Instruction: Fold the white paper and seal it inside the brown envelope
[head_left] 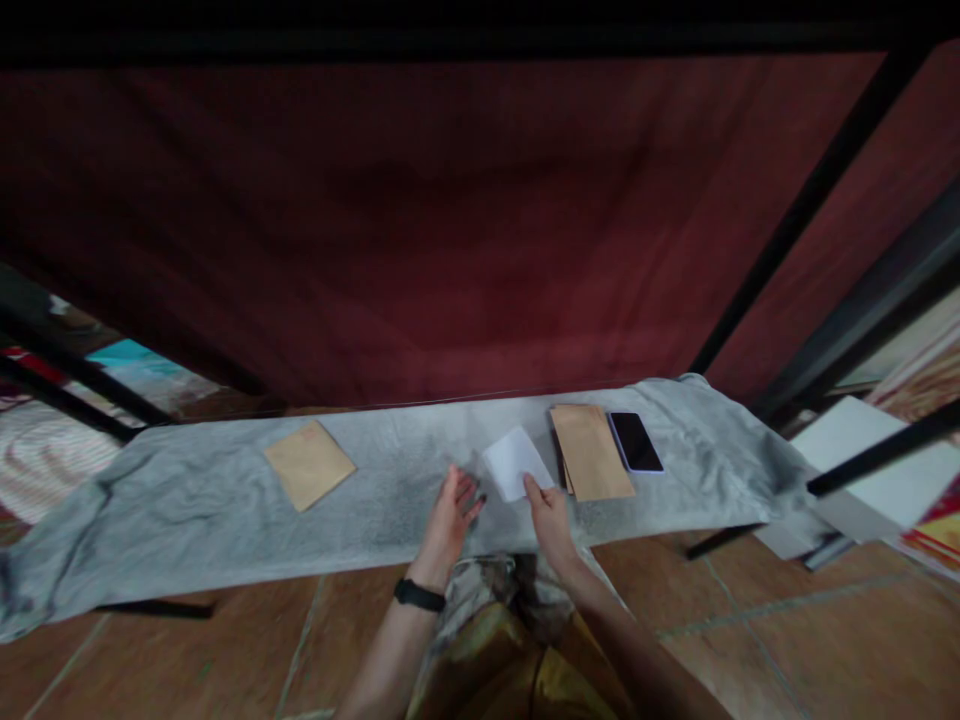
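Observation:
A white sheet of paper (514,462) is pinched at its lower right corner by my right hand (550,512), thumb on top. To the left of the paper, my left hand (452,513) has its fingers apart and holds nothing; a black band circles that wrist. Just right of the paper lie several stacked brown paper envelopes (594,455), slightly fanned at their left edge. Farther left, a single brown envelope (309,464) rests at an angle on the cloth.
A grey cloth (405,500) covers the long narrow bench, with folds at both ends. Beside the envelope stack lies a phone (636,442) with a dark screen. Dark red fabric (450,230) hangs behind, framed by black bars (810,215). A white box (877,460) stands at right.

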